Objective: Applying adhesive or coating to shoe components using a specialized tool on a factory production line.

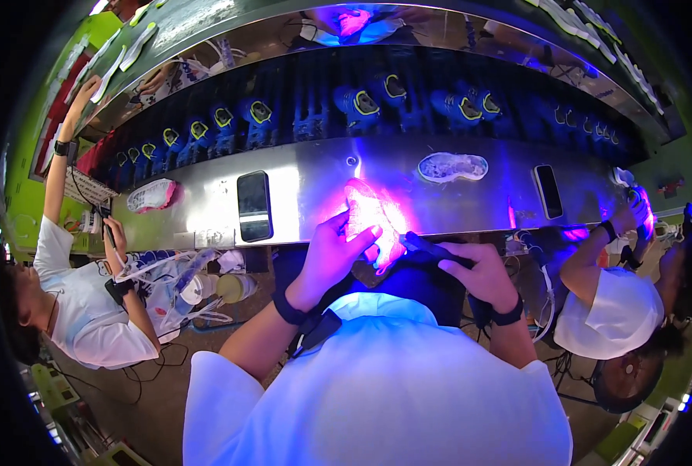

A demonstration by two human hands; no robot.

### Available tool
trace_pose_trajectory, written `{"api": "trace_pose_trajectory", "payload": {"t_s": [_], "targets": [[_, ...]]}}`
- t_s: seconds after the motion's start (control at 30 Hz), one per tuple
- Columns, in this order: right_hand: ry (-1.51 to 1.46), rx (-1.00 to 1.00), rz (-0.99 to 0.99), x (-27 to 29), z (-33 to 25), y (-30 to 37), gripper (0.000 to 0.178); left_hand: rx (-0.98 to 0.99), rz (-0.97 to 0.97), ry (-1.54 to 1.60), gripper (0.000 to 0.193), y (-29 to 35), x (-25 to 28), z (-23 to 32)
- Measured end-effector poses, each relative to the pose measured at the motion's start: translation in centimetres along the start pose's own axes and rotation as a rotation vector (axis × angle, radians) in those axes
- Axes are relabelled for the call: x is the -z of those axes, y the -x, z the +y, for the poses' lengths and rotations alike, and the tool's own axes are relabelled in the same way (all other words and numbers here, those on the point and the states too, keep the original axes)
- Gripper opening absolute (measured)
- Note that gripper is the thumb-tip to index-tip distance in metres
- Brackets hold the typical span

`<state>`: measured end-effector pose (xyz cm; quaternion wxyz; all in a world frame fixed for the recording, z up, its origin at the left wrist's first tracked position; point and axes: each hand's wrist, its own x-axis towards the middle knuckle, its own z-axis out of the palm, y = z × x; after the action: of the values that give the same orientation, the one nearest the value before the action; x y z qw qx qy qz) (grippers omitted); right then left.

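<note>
My left hand [328, 252] is closed on a shoe sole [369, 217], thumb across its near part. The sole stands out over the front edge of the metal bench, glaring pink and white under violet light, so its surface detail is washed out. My right hand [478, 272] grips a slim dark-handled tool [430, 247]. That tool's tip points left at the sole's near right side; whether they touch, I cannot tell. Another sole, pale and patterned [452, 167], lies flat on the bench to the right, beyond my hands.
Phones lie left [254, 206] and right [548, 192] on the metal bench [303, 167]. A white-and-pink sole [152, 196] is at left. Blue shoes [259, 113] line a dark rack behind. Co-workers sit left [90, 303] and right [610, 311]; tubs [235, 288] and cables are below left.
</note>
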<state>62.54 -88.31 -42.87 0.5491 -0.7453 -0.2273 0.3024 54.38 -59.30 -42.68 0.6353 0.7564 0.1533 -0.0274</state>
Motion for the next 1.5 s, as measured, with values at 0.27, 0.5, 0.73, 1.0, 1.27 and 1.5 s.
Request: {"api": "trace_pose_trajectory", "payload": {"t_s": [0.27, 0.5, 0.73, 1.0, 1.27, 1.5], "targets": [[0.158, 0.032, 0.207, -0.7, 1.0, 0.8, 0.037, 0.32, 0.018, 0.311, 0.033, -1.0, -1.6, -0.3], [0.332, 0.14, 0.225, 0.6, -0.5, 0.0, 0.037, 0.544, 0.075, 0.662, 0.043, -0.7, -2.3, -0.5], [0.444, 0.122, 0.131, 1.8, -3.2, -1.2, 0.031, 0.54, 0.052, 0.953, 0.037, 0.1, -2.6, 0.0], [0.573, 0.255, 0.094, 2.8, -3.9, -2.6, 0.034, 0.598, -0.137, 1.223, 0.042, -0.2, -2.0, -2.5], [0.534, 0.25, 0.128, 2.2, -3.0, -3.0, 0.04, 0.824, -0.395, 1.72, 0.059, 0.5, -1.3, -1.6], [0.269, 0.261, 0.101, 1.3, 0.4, -3.8, 0.041, 1.016, -0.407, 1.932, 0.076, 1.1, -1.6, -1.6]]}}
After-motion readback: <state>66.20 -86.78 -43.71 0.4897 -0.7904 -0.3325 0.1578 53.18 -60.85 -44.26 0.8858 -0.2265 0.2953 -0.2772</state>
